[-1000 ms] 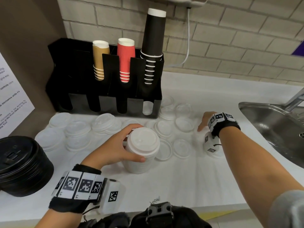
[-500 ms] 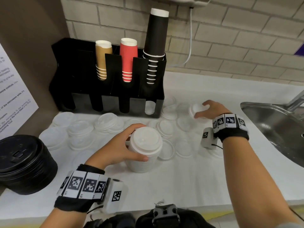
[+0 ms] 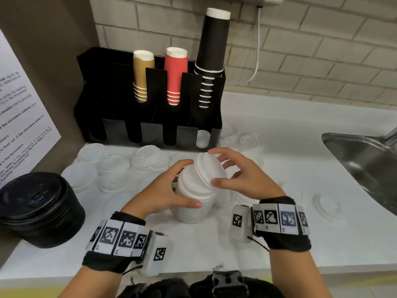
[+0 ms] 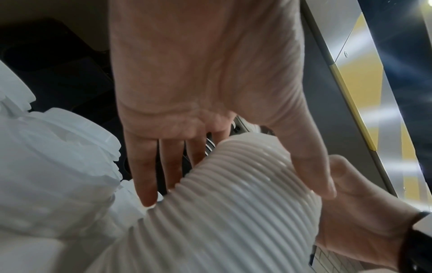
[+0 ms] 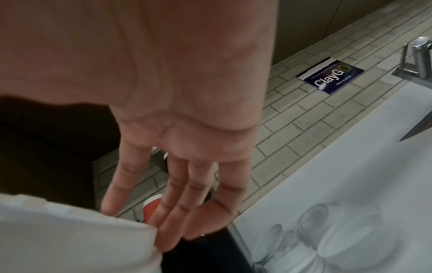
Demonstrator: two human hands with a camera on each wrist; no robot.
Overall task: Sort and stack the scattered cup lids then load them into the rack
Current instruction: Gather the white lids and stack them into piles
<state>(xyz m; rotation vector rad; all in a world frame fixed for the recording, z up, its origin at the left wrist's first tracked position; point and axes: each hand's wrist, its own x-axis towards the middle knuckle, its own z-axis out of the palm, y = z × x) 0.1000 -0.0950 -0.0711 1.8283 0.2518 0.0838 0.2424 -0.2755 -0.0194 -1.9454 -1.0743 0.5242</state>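
The left hand (image 3: 165,195) wraps its grip round the tall lid stack (image 3: 194,203) standing on the worktop (image 3: 300,244). The right hand (image 3: 242,179) pinches a tilted white lid (image 3: 209,168) by its rim just above that grip. Seated crooked, it may jam or topple the stack (loose lids crowd close behind).

Looking like an office pantry or café self-service corner: black rack (image 3: 148,117) holding paper cups (image 3: 175,76) against a pale brick wall (image 3: 311,50), white counter (image 3: 290,244) running beside a steel sink (image 3: 363,153), printed microwave notice (image 3: 21,125) hanging at left, "ClayGo" clean-as-you-go sign (image 5: 330,76) sticking to the bricks.
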